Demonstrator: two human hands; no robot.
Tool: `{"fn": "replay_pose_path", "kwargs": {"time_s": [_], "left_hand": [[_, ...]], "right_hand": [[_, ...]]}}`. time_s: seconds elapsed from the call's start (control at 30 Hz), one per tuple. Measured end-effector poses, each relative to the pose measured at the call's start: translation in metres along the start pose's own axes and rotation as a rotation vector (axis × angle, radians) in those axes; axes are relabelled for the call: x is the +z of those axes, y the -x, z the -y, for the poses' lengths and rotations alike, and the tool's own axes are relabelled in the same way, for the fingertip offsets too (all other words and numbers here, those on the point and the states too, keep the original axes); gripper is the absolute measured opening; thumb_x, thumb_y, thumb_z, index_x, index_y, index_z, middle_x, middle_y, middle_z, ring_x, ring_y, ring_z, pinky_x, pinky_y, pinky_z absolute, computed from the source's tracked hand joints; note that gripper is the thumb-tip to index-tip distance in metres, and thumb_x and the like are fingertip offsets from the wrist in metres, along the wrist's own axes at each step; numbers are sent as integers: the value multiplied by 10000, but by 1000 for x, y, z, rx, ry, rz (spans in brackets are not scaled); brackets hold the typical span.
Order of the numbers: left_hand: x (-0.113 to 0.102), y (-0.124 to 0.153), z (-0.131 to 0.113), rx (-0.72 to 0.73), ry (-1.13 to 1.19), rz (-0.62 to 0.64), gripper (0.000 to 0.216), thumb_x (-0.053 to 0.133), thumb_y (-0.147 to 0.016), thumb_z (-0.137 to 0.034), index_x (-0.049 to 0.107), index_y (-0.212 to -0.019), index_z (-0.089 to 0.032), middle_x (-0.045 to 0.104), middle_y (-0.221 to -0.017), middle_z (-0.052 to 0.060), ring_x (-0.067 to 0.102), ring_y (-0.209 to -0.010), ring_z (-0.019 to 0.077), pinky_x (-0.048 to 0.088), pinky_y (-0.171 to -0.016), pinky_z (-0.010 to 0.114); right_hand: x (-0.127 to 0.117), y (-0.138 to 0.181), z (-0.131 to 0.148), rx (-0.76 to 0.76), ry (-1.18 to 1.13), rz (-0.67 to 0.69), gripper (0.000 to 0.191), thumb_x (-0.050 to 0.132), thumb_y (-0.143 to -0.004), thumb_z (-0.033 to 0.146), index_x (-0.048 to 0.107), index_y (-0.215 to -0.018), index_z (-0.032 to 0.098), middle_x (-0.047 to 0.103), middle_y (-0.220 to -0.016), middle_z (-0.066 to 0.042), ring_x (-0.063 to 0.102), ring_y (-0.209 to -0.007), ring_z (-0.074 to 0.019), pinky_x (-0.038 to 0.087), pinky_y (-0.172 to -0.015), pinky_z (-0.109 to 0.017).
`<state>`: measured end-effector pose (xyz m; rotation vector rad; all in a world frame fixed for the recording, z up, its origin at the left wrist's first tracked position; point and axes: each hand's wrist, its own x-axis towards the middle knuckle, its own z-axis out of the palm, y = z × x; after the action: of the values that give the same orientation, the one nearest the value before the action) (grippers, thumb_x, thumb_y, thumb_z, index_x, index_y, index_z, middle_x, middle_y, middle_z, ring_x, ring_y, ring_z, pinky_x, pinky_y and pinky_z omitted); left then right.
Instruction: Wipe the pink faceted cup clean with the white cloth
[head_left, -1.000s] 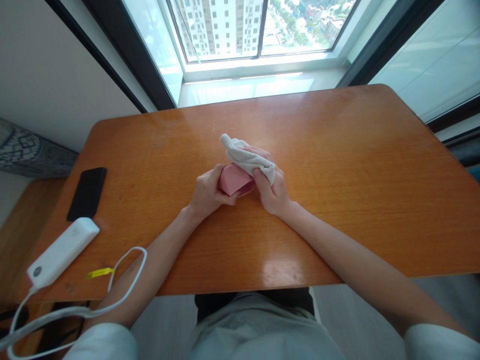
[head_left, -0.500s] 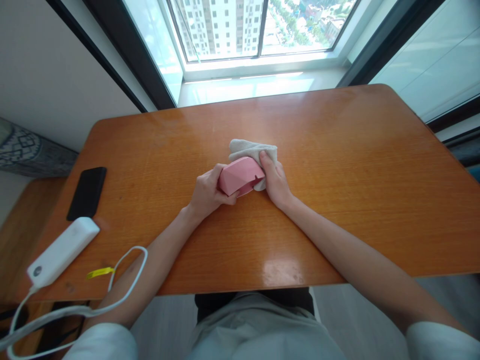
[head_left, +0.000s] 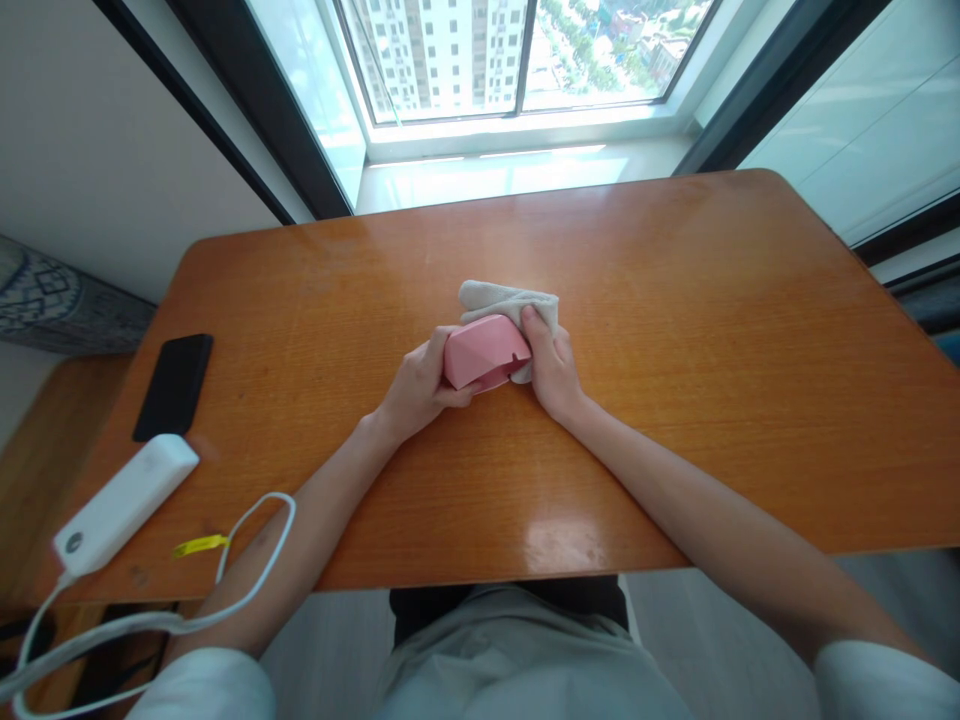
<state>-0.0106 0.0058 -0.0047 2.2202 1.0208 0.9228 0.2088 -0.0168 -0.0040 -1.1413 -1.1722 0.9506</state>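
Note:
A pink faceted object [head_left: 484, 350] sits at the middle of the orange wooden table [head_left: 675, 330]. My left hand [head_left: 412, 385] grips its left end, fingers curled round it. My right hand [head_left: 551, 360] presses a folded whitish cloth [head_left: 502, 298] against the object's right and far side, fingers closed on the cloth. Part of the cloth is hidden behind the pink object.
A black phone [head_left: 174, 385] lies at the table's left edge. Beside it lies a white power bank [head_left: 124, 500] with a white cable [head_left: 247, 560] looping off the front edge and a yellow tag [head_left: 196, 545]. A window sill runs behind the table.
The cloth came down from on top of the pink object to its far right side. My right hand moved with it. The pink object shifted slightly right.

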Motion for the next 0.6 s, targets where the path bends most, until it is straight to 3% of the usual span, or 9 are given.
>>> {"fn": "replay_pose_path", "kwargs": {"time_s": [0.13, 0.27, 0.43, 0.6], "left_hand": [[1, 2, 3, 50, 44, 74, 650, 763, -962, -591, 498, -1414, -206, 733, -1262, 142, 725, -1013, 272, 588, -879, 385], [4, 5, 6, 133, -35, 156, 781, 769, -978, -584, 389, -1547, -207, 635, -1492, 236, 686, -1287, 395, 569, -1092, 562], [8, 3, 6, 146, -148, 226, 941, 730, -1019, -557, 203, -1707, -191, 469, -1687, 286, 488, -1587, 452, 433, -1276, 664], [10, -2, 1, 115, -228, 264, 843, 644, -1075, -549, 263, -1742, -202, 377, -1789, 240, 198, -1746, 443, 301, -1360, 670]], "right_hand": [[0, 1, 5, -94, 46, 2, 550, 500, -1101, 695, 818, -1063, 248, 819, -985, -26, 755, -936, -227, 616, -922, -387], [-4, 1, 14, -269, 128, 6, 489, 467, -1141, 600, 835, -1141, 278, 843, -1177, -52, 774, -1160, -265, 604, -1071, -447], [-11, 2, 23, -565, 318, -6, 363, 505, -1142, 453, 803, -1263, 283, 820, -1260, -81, 764, -1188, -292, 599, -1083, -501], [-12, 4, 33, -774, 515, 51, 367, 510, -1123, 372, 732, -1398, 275, 794, -1328, -110, 740, -1233, -332, 604, -1065, -547]]}}
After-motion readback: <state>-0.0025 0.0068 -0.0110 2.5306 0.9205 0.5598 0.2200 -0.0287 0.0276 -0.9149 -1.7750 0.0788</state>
